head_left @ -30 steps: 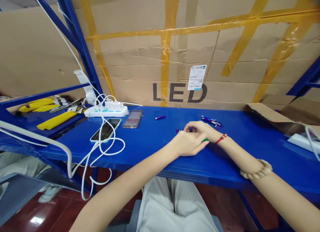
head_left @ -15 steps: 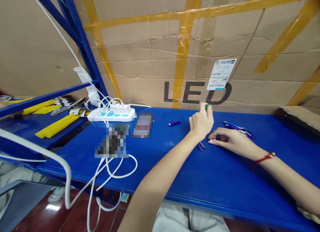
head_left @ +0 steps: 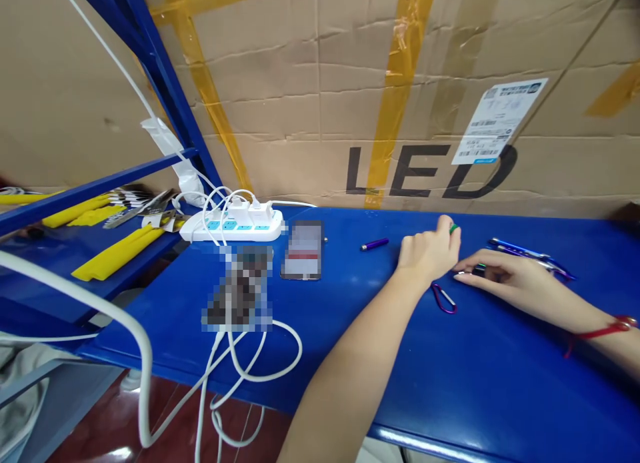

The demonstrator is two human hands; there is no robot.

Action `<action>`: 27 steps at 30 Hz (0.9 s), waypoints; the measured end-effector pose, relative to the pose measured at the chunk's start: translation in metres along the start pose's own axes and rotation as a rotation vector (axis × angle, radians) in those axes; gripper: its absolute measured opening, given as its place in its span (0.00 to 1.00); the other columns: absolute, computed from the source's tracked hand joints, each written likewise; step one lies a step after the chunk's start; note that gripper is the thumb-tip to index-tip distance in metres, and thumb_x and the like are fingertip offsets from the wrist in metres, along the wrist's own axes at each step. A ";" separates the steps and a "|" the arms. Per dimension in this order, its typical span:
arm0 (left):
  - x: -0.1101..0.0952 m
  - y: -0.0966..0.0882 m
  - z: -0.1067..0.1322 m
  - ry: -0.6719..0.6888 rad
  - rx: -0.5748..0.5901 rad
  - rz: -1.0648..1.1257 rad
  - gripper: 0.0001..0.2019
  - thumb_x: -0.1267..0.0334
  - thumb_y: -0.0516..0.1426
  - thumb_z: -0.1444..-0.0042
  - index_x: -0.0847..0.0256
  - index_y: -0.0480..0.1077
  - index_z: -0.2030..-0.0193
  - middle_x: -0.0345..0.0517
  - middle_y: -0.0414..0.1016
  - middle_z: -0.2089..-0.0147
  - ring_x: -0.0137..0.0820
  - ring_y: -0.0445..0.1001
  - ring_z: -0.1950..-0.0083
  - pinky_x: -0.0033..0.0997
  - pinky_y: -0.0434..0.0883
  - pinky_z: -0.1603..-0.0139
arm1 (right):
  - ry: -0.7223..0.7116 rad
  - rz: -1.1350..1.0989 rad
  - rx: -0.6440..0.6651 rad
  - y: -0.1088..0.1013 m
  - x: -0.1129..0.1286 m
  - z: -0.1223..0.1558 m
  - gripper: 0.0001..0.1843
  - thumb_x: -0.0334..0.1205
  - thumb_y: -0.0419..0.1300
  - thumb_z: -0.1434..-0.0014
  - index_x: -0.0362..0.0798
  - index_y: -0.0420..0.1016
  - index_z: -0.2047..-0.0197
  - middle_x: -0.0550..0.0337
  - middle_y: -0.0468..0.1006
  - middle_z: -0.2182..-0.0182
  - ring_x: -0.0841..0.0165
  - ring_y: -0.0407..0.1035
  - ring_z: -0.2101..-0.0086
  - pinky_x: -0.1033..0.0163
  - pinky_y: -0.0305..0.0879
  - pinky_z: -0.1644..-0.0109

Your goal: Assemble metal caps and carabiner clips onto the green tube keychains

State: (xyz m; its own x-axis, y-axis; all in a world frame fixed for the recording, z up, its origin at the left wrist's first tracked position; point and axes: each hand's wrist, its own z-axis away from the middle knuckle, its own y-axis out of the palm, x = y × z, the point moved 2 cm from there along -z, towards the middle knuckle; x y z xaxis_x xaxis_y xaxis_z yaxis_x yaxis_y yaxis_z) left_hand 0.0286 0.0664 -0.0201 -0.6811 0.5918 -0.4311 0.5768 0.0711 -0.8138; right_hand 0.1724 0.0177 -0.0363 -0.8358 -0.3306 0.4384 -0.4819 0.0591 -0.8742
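Note:
My left hand (head_left: 430, 253) is closed, with a small green piece (head_left: 454, 228) showing at its fingertips; most of it is hidden. Just to the right, my right hand (head_left: 515, 280) rests low over the table, thumb and fingers pinched around a small dark object with a shiny end (head_left: 479, 270), whose kind I cannot make out. A purple carabiner (head_left: 444, 299) lies on the table below the two hands. To the left of my left hand is a short purple cylinder with a silver end (head_left: 375, 244). Several blue and purple pens (head_left: 530, 253) lie behind my right hand.
A white power strip (head_left: 235, 230) with plugs stands at the back left of the blue table (head_left: 475, 376). Two blurred phones (head_left: 303, 250) lie near it. White cables (head_left: 265, 376) loop over the front edge. Behind rises a large cardboard box (head_left: 350, 103); yellow-handled tools (head_left: 120, 253) lie far left.
The view has shifted, so everything on the table appears farther right. My left hand has come down slightly, and the carabiner it partly covered shows more fully. My right hand keeps its pinch.

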 end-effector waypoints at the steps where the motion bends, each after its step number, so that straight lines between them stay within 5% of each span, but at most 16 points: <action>1: 0.000 0.001 0.000 0.024 0.006 -0.006 0.15 0.58 0.40 0.37 0.61 0.58 0.51 0.48 0.77 0.68 0.40 0.76 0.66 0.34 0.67 0.66 | -0.013 0.000 -0.016 0.000 0.000 -0.001 0.22 0.60 0.54 0.47 0.50 0.73 0.62 0.60 0.74 0.69 0.70 0.65 0.76 0.64 0.62 0.72; 7: 0.000 0.003 0.000 0.098 0.027 -0.001 0.15 0.59 0.40 0.37 0.61 0.59 0.50 0.46 0.77 0.68 0.40 0.76 0.65 0.34 0.67 0.67 | 0.022 -0.041 -0.183 -0.008 -0.009 -0.003 0.27 0.65 0.53 0.51 0.49 0.74 0.67 0.57 0.75 0.66 0.66 0.69 0.69 0.63 0.66 0.66; 12: 0.000 0.000 0.002 0.163 0.019 0.014 0.15 0.58 0.42 0.37 0.60 0.58 0.48 0.45 0.77 0.68 0.39 0.76 0.64 0.32 0.66 0.67 | 0.344 -0.146 -0.268 -0.014 -0.010 -0.001 0.38 0.72 0.55 0.63 0.47 0.74 0.64 0.60 0.71 0.80 0.72 0.60 0.83 0.67 0.56 0.83; 16: 0.000 0.002 0.004 0.218 0.012 0.019 0.15 0.58 0.43 0.38 0.59 0.59 0.49 0.44 0.77 0.67 0.39 0.76 0.63 0.30 0.66 0.68 | 0.450 -0.186 -0.305 -0.018 0.007 0.000 0.43 0.74 0.56 0.72 0.45 0.74 0.65 0.62 0.67 0.87 0.73 0.56 0.85 0.68 0.51 0.84; 27: 0.000 0.001 0.004 0.237 0.030 0.031 0.16 0.56 0.43 0.37 0.56 0.59 0.45 0.43 0.77 0.61 0.38 0.75 0.59 0.30 0.66 0.66 | 0.639 -0.263 -0.438 -0.026 0.017 -0.009 0.31 0.62 0.61 0.74 0.46 0.74 0.70 0.61 0.68 0.86 0.72 0.56 0.85 0.67 0.50 0.85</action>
State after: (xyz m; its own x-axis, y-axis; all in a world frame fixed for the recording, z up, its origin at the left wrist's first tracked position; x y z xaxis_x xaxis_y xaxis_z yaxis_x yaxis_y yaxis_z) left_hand 0.0270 0.0629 -0.0224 -0.5369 0.7652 -0.3553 0.5792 0.0281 -0.8147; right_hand 0.1684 0.0191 -0.0045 -0.6064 0.2080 0.7675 -0.6316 0.4605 -0.6238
